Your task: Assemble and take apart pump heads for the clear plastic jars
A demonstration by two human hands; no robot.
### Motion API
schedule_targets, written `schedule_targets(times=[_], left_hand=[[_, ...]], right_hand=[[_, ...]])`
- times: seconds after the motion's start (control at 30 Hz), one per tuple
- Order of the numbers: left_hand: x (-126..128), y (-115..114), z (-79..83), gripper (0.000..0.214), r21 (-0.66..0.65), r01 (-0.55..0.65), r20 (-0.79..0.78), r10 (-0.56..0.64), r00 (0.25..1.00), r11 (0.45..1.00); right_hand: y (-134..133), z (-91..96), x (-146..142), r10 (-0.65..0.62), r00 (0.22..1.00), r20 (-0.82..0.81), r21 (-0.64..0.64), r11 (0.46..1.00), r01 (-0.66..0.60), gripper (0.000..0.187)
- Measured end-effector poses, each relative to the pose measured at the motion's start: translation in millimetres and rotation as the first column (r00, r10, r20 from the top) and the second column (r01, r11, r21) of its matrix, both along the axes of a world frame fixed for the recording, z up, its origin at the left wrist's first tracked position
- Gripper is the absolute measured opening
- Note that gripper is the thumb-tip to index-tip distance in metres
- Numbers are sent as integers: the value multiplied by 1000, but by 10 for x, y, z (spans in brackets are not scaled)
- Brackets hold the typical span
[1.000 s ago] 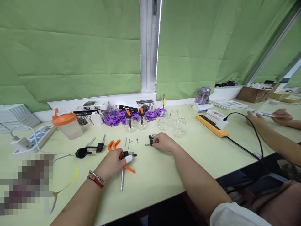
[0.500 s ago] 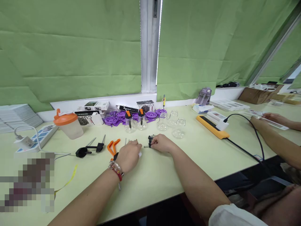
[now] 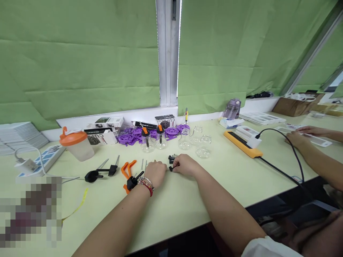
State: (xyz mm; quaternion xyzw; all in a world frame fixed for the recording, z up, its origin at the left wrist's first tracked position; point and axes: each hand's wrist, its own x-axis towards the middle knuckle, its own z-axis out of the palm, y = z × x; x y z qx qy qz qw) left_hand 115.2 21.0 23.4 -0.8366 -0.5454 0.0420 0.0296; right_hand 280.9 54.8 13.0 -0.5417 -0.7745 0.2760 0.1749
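Note:
My right hand (image 3: 185,165) pinches a small black plastic piece (image 3: 171,168) between thumb and fingertips, just above the table. More short black pieces (image 3: 170,160) and a small spring (image 3: 174,155) lie beside its fingers. My left hand (image 3: 156,174), with bracelets at the wrist, is closed close to the right one; its fingers point away, so what they hold is hidden. Part of a spring (image 3: 168,170) shows between the two hands. Left of my left hand lie thin metal pins (image 3: 142,164), an orange forked part (image 3: 128,169) and a black plastic part (image 3: 131,182).
Glass jars (image 3: 184,140) stand ahead, two with black-and-orange tops (image 3: 160,135), before purple plastic parts (image 3: 127,138) and boxes (image 3: 103,136). Black crank pieces (image 3: 93,176) and an orange-lidded cup (image 3: 76,143) are left. An orange power strip (image 3: 242,145) and a co-worker's hands (image 3: 300,137) are right.
My left hand has moved right, nearer the right hand, uncovering the black part beside the orange one. My right hand has drawn the small black piece slightly away from the others.

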Motion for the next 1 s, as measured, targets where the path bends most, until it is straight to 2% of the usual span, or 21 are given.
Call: schedule_targets(times=[0.17,0.37,0.57,0.7,0.8,0.87,1.0], left_hand=[[-58,-29,25,31,-8,-15,-34,15,999,1000],[-74,-56,51,31,-9,-26,-48,25,999,1000],[-87,-51,27,31,3,-12,-33,13,999,1000],[-95,-40,0,29,20,3,-6,-3,1000,1000],[-95,-47,6,27,29,11,18,-11,1000,1000],[-106,-65,33,26,41,6,33,-8,999,999],[-182,-127,157,31,114,16,75,-24,997,993]], right_hand=[[-16,18,-35,-82,993,88,24,996,80,4],[-41,3,-146,-59,966,252,63,997,45,5],[-34,10,-151,-46,959,279,107,994,16,9],[-32,-23,-177,-19,959,284,241,969,-52,8],[-75,-48,-255,106,962,253,339,922,-190,10],[-110,-68,-319,165,944,287,351,898,-264,9],[-140,-116,-410,162,910,381,326,898,-296,10]])
